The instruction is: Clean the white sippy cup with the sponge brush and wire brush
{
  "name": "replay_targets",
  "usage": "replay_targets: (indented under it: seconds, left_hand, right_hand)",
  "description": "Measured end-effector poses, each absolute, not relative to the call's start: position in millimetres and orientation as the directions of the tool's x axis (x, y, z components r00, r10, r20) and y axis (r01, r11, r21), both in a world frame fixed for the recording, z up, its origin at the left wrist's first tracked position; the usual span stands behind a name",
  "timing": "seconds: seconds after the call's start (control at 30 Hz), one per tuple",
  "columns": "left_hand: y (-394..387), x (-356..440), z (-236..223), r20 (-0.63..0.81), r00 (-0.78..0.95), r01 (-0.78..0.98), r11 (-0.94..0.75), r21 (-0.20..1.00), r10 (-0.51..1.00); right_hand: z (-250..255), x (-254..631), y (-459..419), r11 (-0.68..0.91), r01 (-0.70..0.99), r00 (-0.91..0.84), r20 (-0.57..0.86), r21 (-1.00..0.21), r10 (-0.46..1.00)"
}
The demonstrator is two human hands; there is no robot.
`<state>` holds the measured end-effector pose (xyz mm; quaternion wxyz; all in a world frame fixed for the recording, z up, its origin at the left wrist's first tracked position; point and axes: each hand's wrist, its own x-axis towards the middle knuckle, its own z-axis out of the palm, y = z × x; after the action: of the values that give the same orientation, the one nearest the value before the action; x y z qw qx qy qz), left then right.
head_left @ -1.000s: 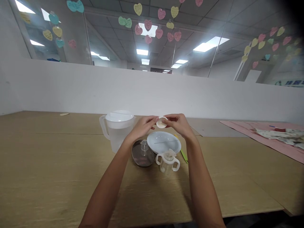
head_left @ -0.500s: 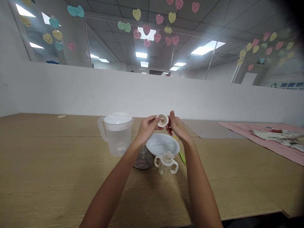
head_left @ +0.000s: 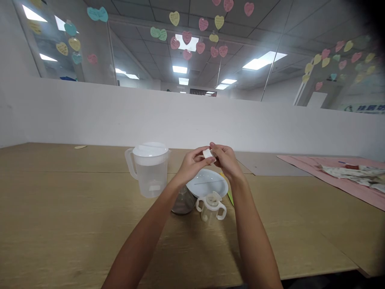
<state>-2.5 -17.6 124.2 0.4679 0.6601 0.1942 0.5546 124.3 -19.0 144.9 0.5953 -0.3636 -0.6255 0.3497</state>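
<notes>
Over the far rim of a white bowl (head_left: 195, 188), my left hand (head_left: 192, 162) pinches a small white ring-shaped piece (head_left: 207, 153), turned edge-on. My right hand (head_left: 226, 158) grips its other side; its fingertips partly hide the piece. A thin straight rod lies across the bowl. In front of it stands a clear baby cup (head_left: 210, 210) with two white handles and an uncovered neck. Left of the cup is a clear conical flask (head_left: 183, 202), partly behind my left forearm.
A lidded translucent pitcher (head_left: 152, 176) stands left of the flask. A long green tool (head_left: 230, 197) lies partly behind my right forearm. Farther right, a pink cloth (head_left: 300, 163) carries crumpled patterned fabric. A low white wall (head_left: 120, 116) closes the table's back.
The white ring-shaped piece has turned from face-on to edge-on. My right hand has closed in on it, its fingers now on the piece.
</notes>
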Motion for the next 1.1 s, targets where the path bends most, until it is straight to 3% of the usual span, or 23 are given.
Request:
replay_targets:
  seconds: [0.1,0.2,0.3,0.43,0.53,0.67,0.77,0.87,1.0,1.1]
  left_hand:
    - [-13,-6,125,0.574,0.36,-0.361,-0.458,0.812,0.735]
    - [-9,-12,127,0.554,0.384,-0.335,-0.447,0.829,0.739]
    - [-9,-19,129,0.531,0.406,-0.165,-0.512,0.843,0.743]
    - [-15,-22,131,0.608,0.363,0.098,-0.678,0.728,0.706]
    - [-17,-15,128,0.626,0.327,0.124,-0.689,0.715,0.708]
    - [-18,-3,107,0.609,0.373,-0.08,-0.63,0.773,0.7]
    - [-28,-1,76,0.539,0.447,-0.079,-0.568,0.819,0.714]
    - [-45,-5,40,0.48,0.439,0.17,-0.594,0.786,0.76]
    - [-55,-3,6,0.515,0.396,0.342,-0.642,0.686,0.761]
    - [-54,3,-7,0.561,0.346,0.409,-0.659,0.632,0.752]
  right_hand:
    - [149,125,-22,0.415,-0.125,-0.095,0.427,-0.901,0.899]
    - [149,124,-20,0.415,-0.099,-0.081,0.423,-0.905,0.903]
    - [147,122,-19,0.483,0.187,0.084,0.504,-0.855,0.86]
    - [147,120,-27,0.502,0.628,0.187,0.742,-0.595,0.644]
    - [152,120,-37,0.465,0.722,0.162,0.779,-0.512,0.606]
    - [156,130,-50,0.425,0.743,0.155,0.751,-0.517,0.642]
    - [146,148,-60,0.404,0.729,0.128,0.69,-0.552,0.712]
    - [117,166,-63,0.41,0.634,0.056,0.568,-0.656,0.821]
    - [63,167,-57,0.423,0.287,0.217,0.488,-0.86,0.845]
    - [31,150,-53,0.431,0.13,0.243,0.451,-0.893,0.859]
